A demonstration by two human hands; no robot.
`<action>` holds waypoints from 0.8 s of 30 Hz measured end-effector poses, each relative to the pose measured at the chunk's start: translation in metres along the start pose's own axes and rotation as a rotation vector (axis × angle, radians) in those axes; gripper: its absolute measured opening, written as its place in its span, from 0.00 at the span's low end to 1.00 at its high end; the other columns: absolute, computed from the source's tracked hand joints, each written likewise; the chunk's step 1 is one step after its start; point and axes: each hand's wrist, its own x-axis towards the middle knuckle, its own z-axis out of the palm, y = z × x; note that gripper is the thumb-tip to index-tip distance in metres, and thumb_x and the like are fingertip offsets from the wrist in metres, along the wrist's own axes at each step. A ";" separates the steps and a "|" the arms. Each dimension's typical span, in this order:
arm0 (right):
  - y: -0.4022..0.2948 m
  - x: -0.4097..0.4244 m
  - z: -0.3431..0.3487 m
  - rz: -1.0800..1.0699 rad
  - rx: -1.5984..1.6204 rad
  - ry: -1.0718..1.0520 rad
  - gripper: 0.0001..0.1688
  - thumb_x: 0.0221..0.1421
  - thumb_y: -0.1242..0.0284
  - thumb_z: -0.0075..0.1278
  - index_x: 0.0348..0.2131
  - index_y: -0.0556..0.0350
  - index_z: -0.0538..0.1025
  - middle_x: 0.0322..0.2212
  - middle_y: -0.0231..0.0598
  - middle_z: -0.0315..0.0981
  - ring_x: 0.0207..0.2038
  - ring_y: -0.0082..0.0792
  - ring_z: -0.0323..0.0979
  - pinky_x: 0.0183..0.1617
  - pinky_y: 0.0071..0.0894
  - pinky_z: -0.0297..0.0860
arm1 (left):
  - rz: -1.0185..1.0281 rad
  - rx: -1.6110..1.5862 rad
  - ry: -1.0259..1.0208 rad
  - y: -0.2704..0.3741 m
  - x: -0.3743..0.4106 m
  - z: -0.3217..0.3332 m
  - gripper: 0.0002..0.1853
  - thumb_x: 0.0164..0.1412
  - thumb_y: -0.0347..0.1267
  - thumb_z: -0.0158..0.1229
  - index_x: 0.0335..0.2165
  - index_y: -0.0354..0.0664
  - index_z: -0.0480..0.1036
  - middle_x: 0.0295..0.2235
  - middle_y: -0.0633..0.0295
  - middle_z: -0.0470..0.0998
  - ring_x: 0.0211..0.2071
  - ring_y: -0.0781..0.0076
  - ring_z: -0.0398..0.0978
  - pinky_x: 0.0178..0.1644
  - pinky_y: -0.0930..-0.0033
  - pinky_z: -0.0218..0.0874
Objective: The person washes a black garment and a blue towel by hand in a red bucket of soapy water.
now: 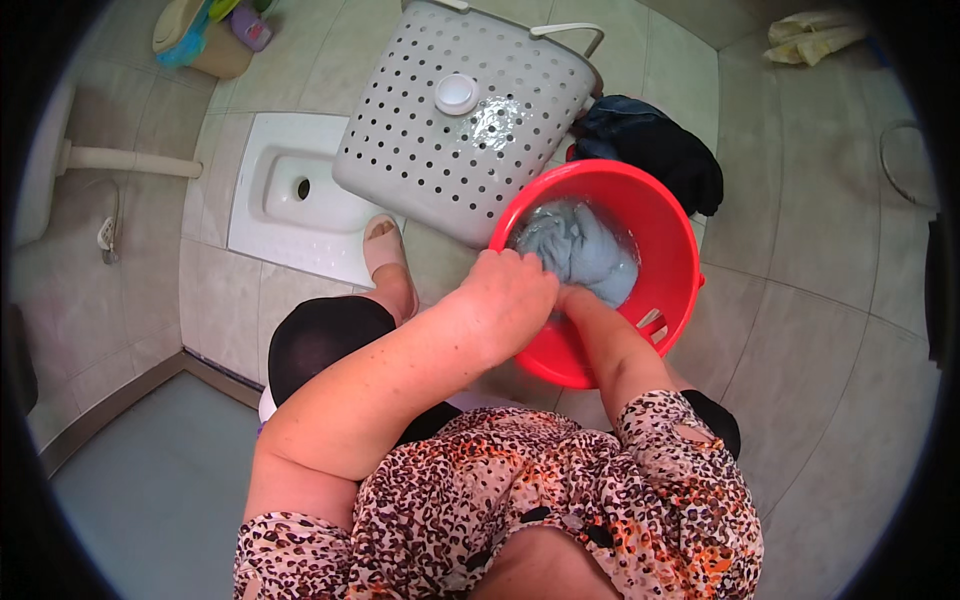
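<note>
A red plastic bucket [664,217] stands tilted in view before me, with wet light grey-blue cloth [589,251] and some water inside it. My left hand [517,281] reaches over the bucket's near left rim, knuckles up and fingers curled down beside the cloth. What those fingers hold is hidden beneath the hand. Inside the bucket, my right hand [574,298] is low against the cloth, close to my left hand. Only its wrist side shows; its fingers are covered, so its grip cannot be seen.
A perforated grey laundry basket [420,161] with white handles touches or nearly touches the bucket. Dark clothes [652,146] lie behind the bucket. A white squat toilet [307,187] is set in the tiled floor at left. A beige bin [225,56] stands far left.
</note>
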 end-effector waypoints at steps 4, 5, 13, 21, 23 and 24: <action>-0.009 -0.002 -0.055 0.274 0.141 -0.309 0.24 0.47 0.59 0.56 0.43 0.49 0.77 0.43 0.43 0.73 0.44 0.36 0.70 0.49 0.39 0.67 | 0.014 -0.013 0.008 -0.007 0.005 0.010 0.11 0.48 0.28 0.55 0.34 0.39 0.69 0.30 0.54 0.73 0.32 0.56 0.75 0.35 0.60 0.68; -0.029 -0.016 -0.073 0.348 0.191 -0.396 0.24 0.49 0.57 0.55 0.44 0.48 0.76 0.43 0.42 0.73 0.44 0.34 0.69 0.49 0.40 0.66 | -0.001 -0.024 0.017 -0.012 0.004 0.009 0.11 0.48 0.27 0.55 0.34 0.39 0.69 0.30 0.54 0.73 0.32 0.56 0.75 0.35 0.60 0.68; -0.120 -0.097 -0.172 -0.004 -0.217 0.713 0.24 0.50 0.53 0.52 0.37 0.53 0.76 0.44 0.51 0.72 0.45 0.47 0.72 0.46 0.46 0.69 | -0.052 -0.077 -0.012 -0.018 -0.004 0.000 0.11 0.48 0.27 0.55 0.34 0.39 0.70 0.31 0.53 0.73 0.33 0.53 0.75 0.37 0.57 0.68; -0.097 -0.069 -0.139 0.262 -0.195 0.603 0.41 0.43 0.50 0.56 0.54 0.44 0.65 0.56 0.47 0.55 0.60 0.51 0.51 0.55 0.69 0.56 | -0.023 -0.117 0.060 -0.017 -0.004 0.003 0.09 0.47 0.27 0.56 0.32 0.39 0.70 0.29 0.53 0.73 0.32 0.52 0.74 0.35 0.56 0.67; -0.095 -0.081 -0.121 0.063 -0.334 0.593 0.36 0.40 0.57 0.58 0.51 0.46 0.69 0.52 0.49 0.61 0.57 0.51 0.57 0.53 0.64 0.60 | -0.029 -0.100 0.060 -0.018 -0.004 0.004 0.09 0.48 0.28 0.56 0.31 0.39 0.70 0.29 0.53 0.73 0.32 0.52 0.75 0.35 0.57 0.67; -0.095 -0.088 -0.115 -0.032 -0.400 0.582 0.34 0.39 0.61 0.59 0.49 0.47 0.71 0.50 0.50 0.64 0.55 0.51 0.60 0.52 0.62 0.62 | -0.028 -0.094 0.057 -0.018 -0.005 0.005 0.09 0.48 0.28 0.56 0.31 0.39 0.70 0.29 0.53 0.73 0.32 0.53 0.75 0.36 0.57 0.68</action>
